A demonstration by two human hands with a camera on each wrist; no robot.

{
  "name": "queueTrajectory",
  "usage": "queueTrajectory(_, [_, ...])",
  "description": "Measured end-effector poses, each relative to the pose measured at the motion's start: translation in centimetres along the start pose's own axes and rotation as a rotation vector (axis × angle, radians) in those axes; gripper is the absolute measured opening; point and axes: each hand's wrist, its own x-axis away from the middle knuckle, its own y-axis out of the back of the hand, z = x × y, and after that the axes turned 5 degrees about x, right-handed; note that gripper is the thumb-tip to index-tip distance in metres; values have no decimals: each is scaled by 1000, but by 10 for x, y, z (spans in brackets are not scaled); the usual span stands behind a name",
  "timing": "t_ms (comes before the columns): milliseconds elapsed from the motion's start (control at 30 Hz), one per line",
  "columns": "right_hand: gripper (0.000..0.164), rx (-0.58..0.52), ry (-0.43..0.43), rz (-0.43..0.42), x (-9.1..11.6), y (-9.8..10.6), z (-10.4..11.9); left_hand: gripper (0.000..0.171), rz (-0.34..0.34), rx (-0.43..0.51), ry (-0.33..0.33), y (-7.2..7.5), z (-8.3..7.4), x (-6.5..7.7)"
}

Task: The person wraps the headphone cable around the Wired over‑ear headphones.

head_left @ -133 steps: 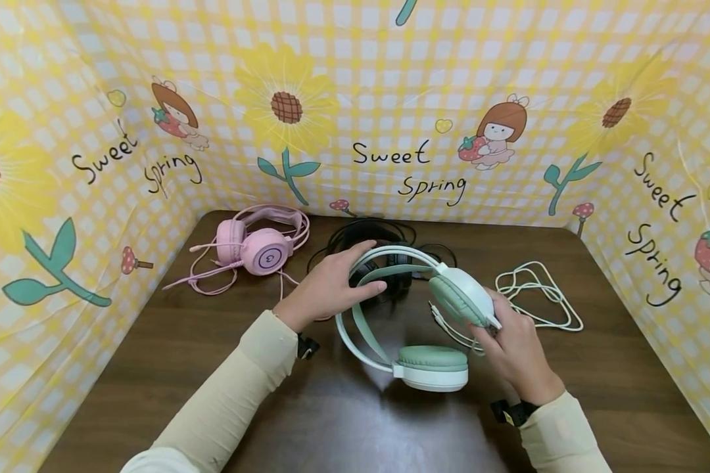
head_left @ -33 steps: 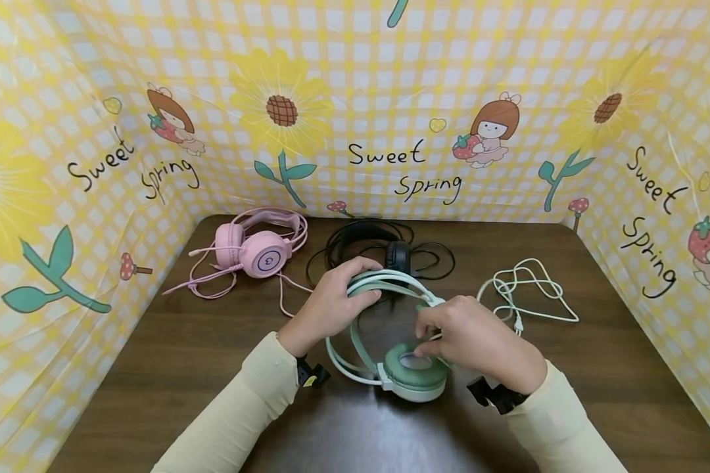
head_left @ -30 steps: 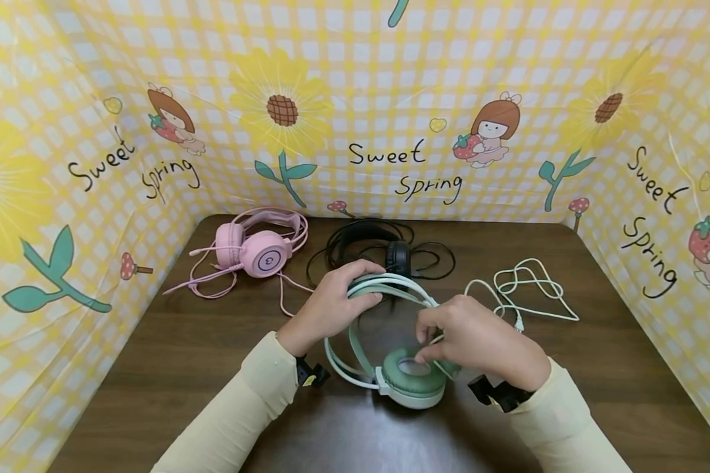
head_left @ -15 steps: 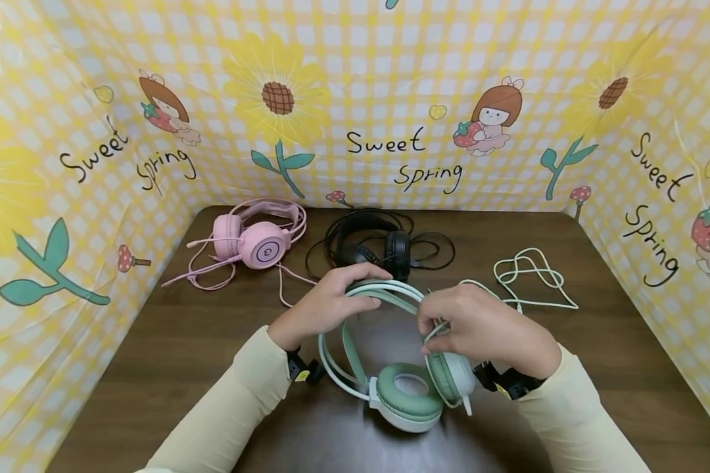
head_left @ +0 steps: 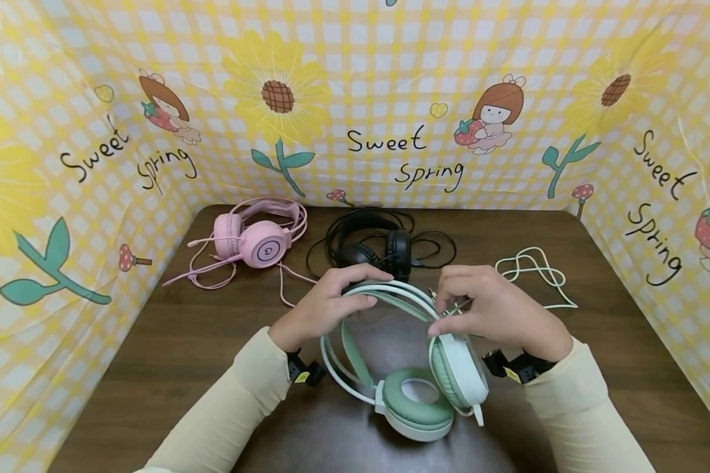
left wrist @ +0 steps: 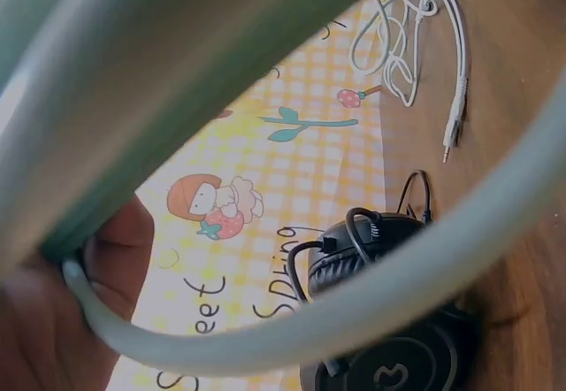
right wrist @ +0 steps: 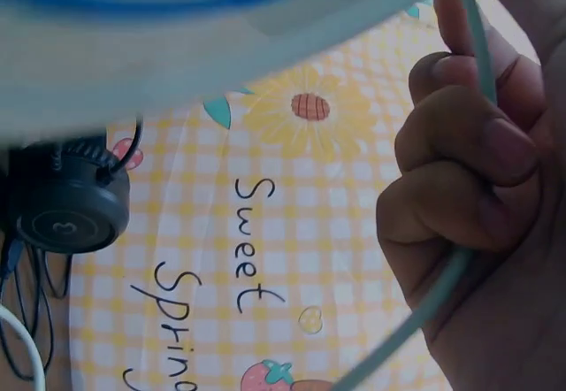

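In the head view, white headphones with green ear pads (head_left: 419, 428) are held over the front middle of the table, tilted, with both ear cups toward the person. My left hand (head_left: 327, 306) grips their headband, thumb inside and fingers over the top. Just above the right-hand ear cup (head_left: 466, 376), my right hand (head_left: 499, 307) holds the headphones' thin cable. The right wrist view shows the fingers curled round this pale green cable (right wrist: 389, 345). Part of the cable (head_left: 549, 274) lies looped on the table to the right. In the left wrist view, its plug end (left wrist: 455, 117) is visible.
Black headphones (head_left: 398, 253) lie behind the held pair, near the back edge of the dark wooden table (head_left: 171, 394). Pink headphones (head_left: 263, 244) with a tangled cable sit at the back left. A yellow checked cloth (head_left: 384, 72) encloses the back and both sides.
My right hand has left the ear cup and now holds the cable, shifting right lately. The headphones have come toward the person, still in my left hand. Less cable shows on the table.
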Motion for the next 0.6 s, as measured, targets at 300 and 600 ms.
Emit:
queueTrajectory(300, [26, -178, -153, -51, 10, 4, -26, 29, -15, 243, 53, 8, 7, 1])
queueTrajectory(600, [14, -282, -324, -219, 19, -19, -65, 35, -102, 396, 46, 15, 22, -3])
